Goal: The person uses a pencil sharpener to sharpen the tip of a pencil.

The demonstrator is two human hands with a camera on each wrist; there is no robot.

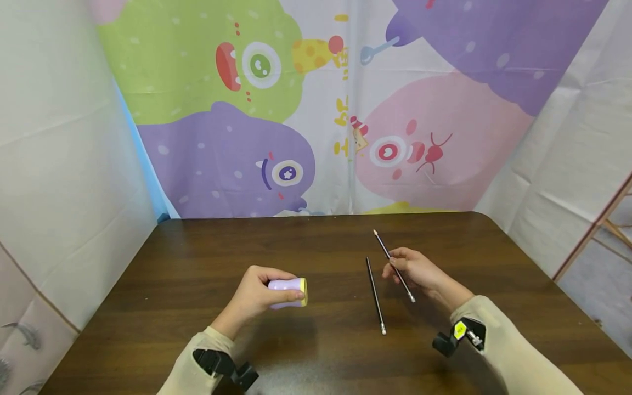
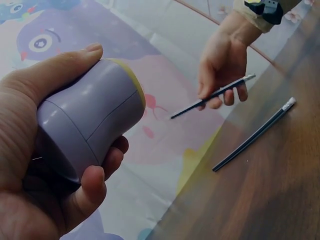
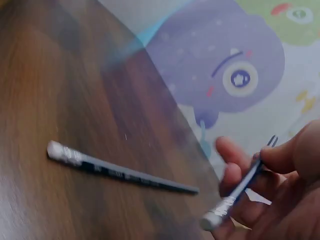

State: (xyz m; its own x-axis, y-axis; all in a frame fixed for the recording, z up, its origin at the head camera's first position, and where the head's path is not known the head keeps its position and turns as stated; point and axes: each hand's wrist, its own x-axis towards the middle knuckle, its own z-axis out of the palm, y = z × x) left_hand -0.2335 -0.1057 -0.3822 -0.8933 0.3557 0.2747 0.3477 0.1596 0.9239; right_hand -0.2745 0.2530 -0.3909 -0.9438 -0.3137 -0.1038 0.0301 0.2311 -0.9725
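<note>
Table [image 1: 197,258]: dark wood, lay under both hands.
Backdrop [image 1: 237,159]: cartoon-monster cloth hung beyond the grips.
Left hand [image 1: 254,296]: fingers curled round a lilac sharpener [image 1: 287,292], yellow end facing the other hand.
Right hand [image 1: 417,270]: pinched a dark pencil [image 1: 393,265], raised off the wood.
Second pencil [image 1: 375,295]: lay between the grips, just beside the right fingers, untouched.

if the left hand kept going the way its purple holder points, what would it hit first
Probably the loose pencil lying on the table. The left hand grips the purple holder with its yellow-rimmed end facing the right hand; depth is uncertain, so it might pass above it.
</note>
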